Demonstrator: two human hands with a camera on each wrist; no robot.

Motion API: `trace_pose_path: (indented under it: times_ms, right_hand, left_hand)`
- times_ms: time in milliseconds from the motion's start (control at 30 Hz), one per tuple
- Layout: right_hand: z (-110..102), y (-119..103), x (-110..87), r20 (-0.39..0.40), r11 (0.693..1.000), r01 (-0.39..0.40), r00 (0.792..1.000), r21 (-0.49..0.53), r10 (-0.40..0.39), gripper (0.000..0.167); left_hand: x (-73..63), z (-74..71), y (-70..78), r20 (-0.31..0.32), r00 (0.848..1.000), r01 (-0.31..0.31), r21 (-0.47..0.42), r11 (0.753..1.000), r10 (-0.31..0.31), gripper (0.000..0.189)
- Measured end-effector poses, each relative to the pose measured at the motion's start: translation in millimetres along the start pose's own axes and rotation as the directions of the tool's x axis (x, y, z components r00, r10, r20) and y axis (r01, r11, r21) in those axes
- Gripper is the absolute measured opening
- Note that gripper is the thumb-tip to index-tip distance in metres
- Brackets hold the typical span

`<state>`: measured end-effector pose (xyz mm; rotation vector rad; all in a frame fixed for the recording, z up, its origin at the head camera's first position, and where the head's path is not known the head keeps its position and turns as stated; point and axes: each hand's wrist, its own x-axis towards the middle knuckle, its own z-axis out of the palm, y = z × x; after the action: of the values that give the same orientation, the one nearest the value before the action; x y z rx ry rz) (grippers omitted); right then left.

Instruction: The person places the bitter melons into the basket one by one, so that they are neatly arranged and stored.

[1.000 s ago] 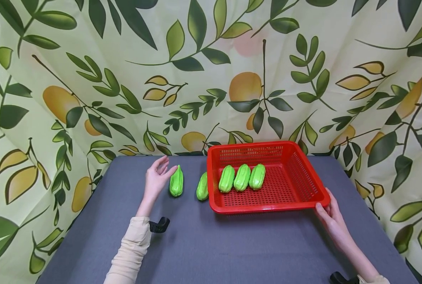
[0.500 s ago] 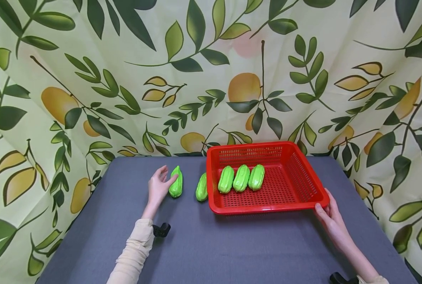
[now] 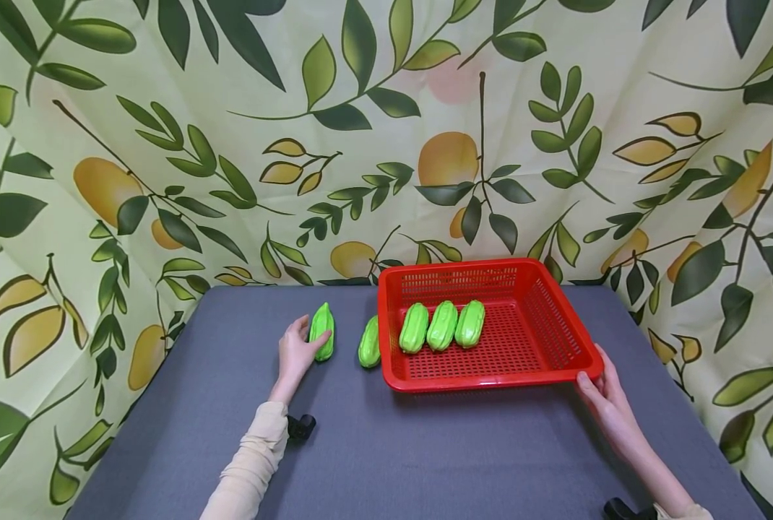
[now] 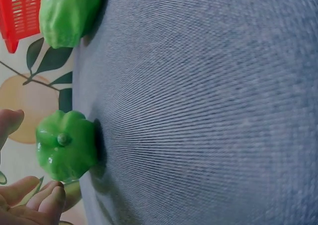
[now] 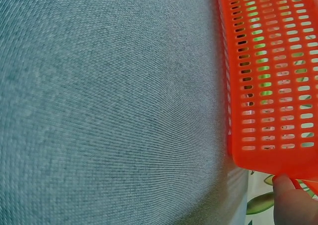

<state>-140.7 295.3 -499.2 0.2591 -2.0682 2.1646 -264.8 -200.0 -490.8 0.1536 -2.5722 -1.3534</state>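
My left hand point(image 3: 297, 355) is at a glossy green ribbed vegetable point(image 3: 322, 331) with a pointed tip, lying on the table left of the basket. In the left wrist view, the thumb point(image 4: 9, 121) stands apart on one side of this vegetable, and the fingers point(image 4: 52, 205) lie close along the other. My right hand point(image 3: 606, 390) grips the near right corner of a red plastic basket point(image 3: 490, 380), thumb on the rim and the other fingers mostly hidden. Inside, three similar green vegetables point(image 3: 442, 326) lie side by side.
Another green vegetable point(image 3: 370, 343) lies right against the basket's left side, partly hidden by it. A grey cloth point(image 3: 464, 455) covers the table. Behind and at the sides hangs a leaf-patterned curtain point(image 3: 373, 202).
My left hand has come lower and to the right, its thumb and fingers now around the left vegetable. The right hand and the basket have stayed in place.
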Motion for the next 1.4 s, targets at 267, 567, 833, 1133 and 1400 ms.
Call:
trace_pose_path:
  times_ms: [267, 567, 833, 1133, 1400]
  right_hand:
    - [-0.3, -0.5, 0.0, -0.004, 1.0, -0.021, 1.0, -0.01, 0.02, 0.067]
    - [0.0, -1.2, -0.4, -0.006, 1.0, -0.015, 1.0, -0.015, 0.015, 0.067]
    - [0.0, -0.8, -0.2, -0.004, 1.0, -0.003, 1.0, -0.012, 0.003, 0.066]
    - [0.2, -1.4, 0.0, 0.002, 1.0, -0.003, 1.0, -0.002, 0.003, 0.067]
    - [0.9, -2.0, 0.1, 0.0, 1.0, -0.018, 1.0, 0.005, 0.018, 0.067]
  left_hand:
    - [-0.6, 4.2, -4.1, -0.004, 1.0, 0.013, 0.045, 0.999, -0.012, 0.068]
    - [-1.0, 9.1, -6.6, -0.014, 1.0, -0.011, 0.113, 0.994, 0.013, 0.066]
    - [-2.0, 11.3, -8.1, -0.024, 1.0, -0.013, 0.139, 0.99, 0.017, 0.066]
    - [-2.9, 11.2, -9.9, -0.011, 1.0, 0.001, 0.126, 0.992, 0.0, 0.066]
    - [-2.9, 11.6, -11.9, -0.006, 1.0, 0.001, 0.117, 0.993, 0.0, 0.066]
